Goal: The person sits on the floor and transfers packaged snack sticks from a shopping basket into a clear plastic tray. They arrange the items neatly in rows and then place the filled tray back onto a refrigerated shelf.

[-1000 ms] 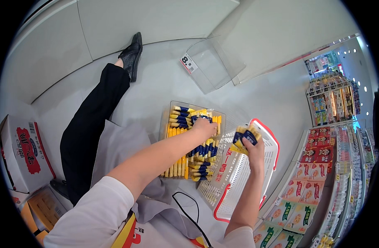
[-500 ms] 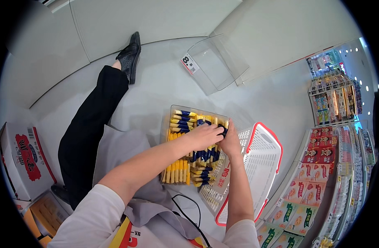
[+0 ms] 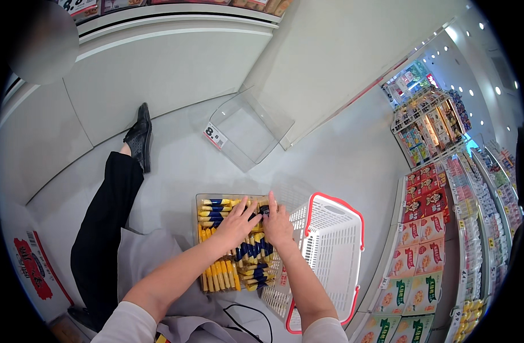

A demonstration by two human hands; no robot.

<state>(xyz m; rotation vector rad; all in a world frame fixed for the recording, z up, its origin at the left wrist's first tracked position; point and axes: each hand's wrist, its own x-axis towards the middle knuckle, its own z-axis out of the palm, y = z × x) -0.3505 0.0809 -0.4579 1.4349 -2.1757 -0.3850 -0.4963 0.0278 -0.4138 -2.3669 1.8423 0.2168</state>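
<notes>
A clear plastic bin (image 3: 197, 207) on the floor in front of me holds rows of yellow and navy-blue wrapped snack sticks (image 3: 220, 275). My left hand (image 3: 236, 223) lies over the packs in its upper middle, palm down, fingers spread. Beside it, at the bin's right wall, my right hand (image 3: 279, 224) rests with fingers stretched away from me. A dark-blue wrapped end (image 3: 265, 210) shows between the two hands. The packs right under my palms are hidden.
Against the bin's right side leans a tilted white basket (image 3: 337, 246) with red handles. A second clear bin (image 3: 246, 134) with a price tag stands by the cabinet. Shelves of boxed goods (image 3: 419, 251) line the right; a printed carton (image 3: 36, 268) is at left.
The view has tilted up, so the bin and basket appear lower and the shelf above the cabinet shows. My hands have drawn slightly apart, and the left hand's fingers are more spread.
</notes>
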